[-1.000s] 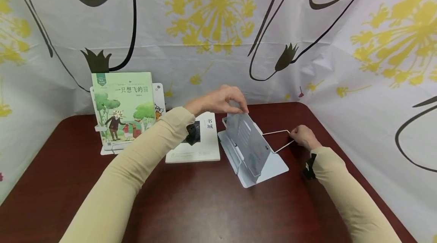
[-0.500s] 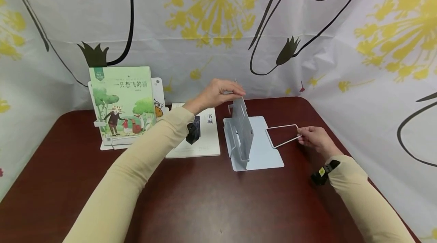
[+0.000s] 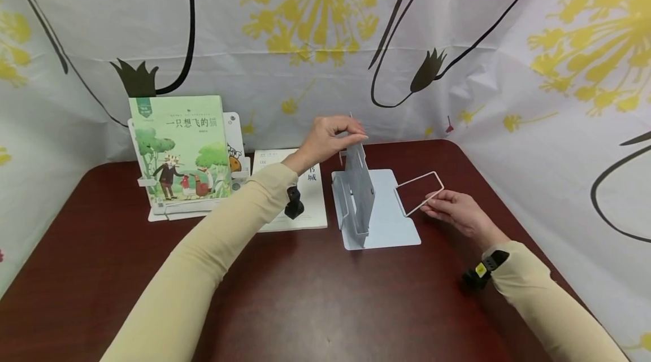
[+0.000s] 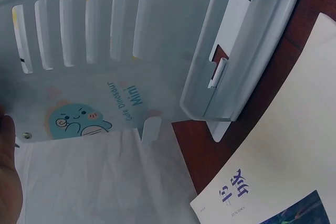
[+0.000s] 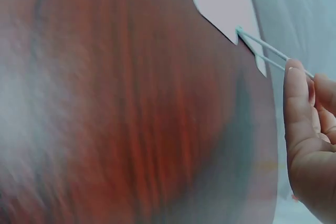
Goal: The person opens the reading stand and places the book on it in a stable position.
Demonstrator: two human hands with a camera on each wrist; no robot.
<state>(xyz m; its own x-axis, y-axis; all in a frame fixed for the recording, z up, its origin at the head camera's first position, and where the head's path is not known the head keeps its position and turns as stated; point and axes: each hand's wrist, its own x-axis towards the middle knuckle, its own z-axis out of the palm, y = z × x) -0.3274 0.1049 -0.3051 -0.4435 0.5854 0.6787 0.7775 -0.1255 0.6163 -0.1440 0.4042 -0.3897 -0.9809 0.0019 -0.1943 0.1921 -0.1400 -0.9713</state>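
Observation:
A pale blue metal book stand is unfolded near the middle right of the table, its slotted back plate standing nearly upright. My left hand pinches that plate's top edge. In the left wrist view the plate bears a dinosaur print, and a ledge runs along its foot. Hinged on the flat base is a white wire support frame, tilted up off the table. My right hand pinches one side of this wire between thumb and finger, as the right wrist view also shows.
A white-covered book lies flat left of the stand, partly under my left forearm. Further left, a green picture book leans on another white stand. The dark red table ends at a patterned cloth behind.
The back plate has come more upright and the stand has turned. The wire frame has lifted from its base, and my right hand has shifted from its far end to its near side.

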